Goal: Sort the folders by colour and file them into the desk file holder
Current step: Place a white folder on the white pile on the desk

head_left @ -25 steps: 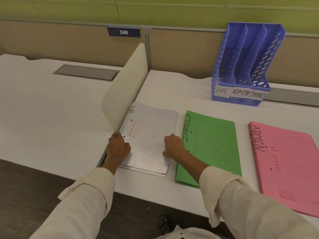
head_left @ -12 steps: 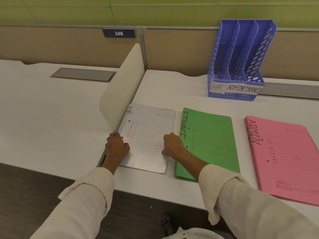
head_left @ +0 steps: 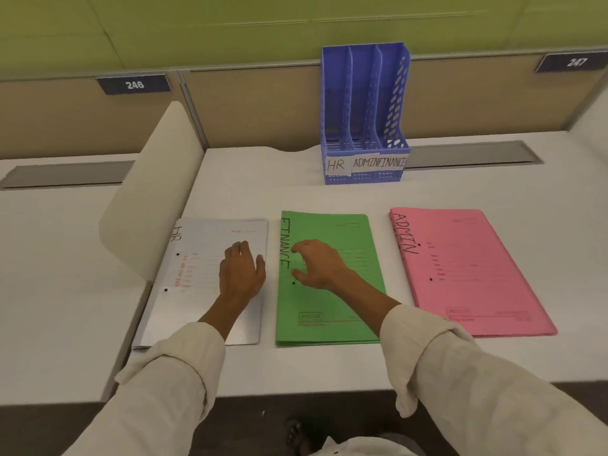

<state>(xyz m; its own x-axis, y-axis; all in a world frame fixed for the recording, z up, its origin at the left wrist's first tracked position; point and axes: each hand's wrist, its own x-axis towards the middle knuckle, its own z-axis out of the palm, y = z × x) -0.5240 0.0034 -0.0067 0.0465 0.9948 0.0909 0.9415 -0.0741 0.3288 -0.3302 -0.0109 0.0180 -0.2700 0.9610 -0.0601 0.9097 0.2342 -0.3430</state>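
Three folder stacks lie side by side on the white desk [head_left: 263,192]: a white stack marked HR [head_left: 194,291], a green stack marked FINANCE [head_left: 329,311], a pink stack marked ADMIN [head_left: 467,274]. A blue file holder [head_left: 363,110] with three empty slots labelled HR, ADMIN, FINANCE stands at the back. My left hand [head_left: 241,273] lies flat on the white stack near its right edge, fingers apart. My right hand [head_left: 317,264] hovers over the green stack's left part, fingers curled and spread, holding nothing.
A curved cream divider panel [head_left: 148,199] rises just left of the white stack. Grey cable hatches [head_left: 470,154] are set in the desk at the back. A beige partition wall [head_left: 256,106] with number plates closes the far side. The desk's front edge is near my body.
My left hand moved from the white stack's left edge to its right part. My right hand left the white stack's right edge and now hovers over the green stack. The view shifted right.
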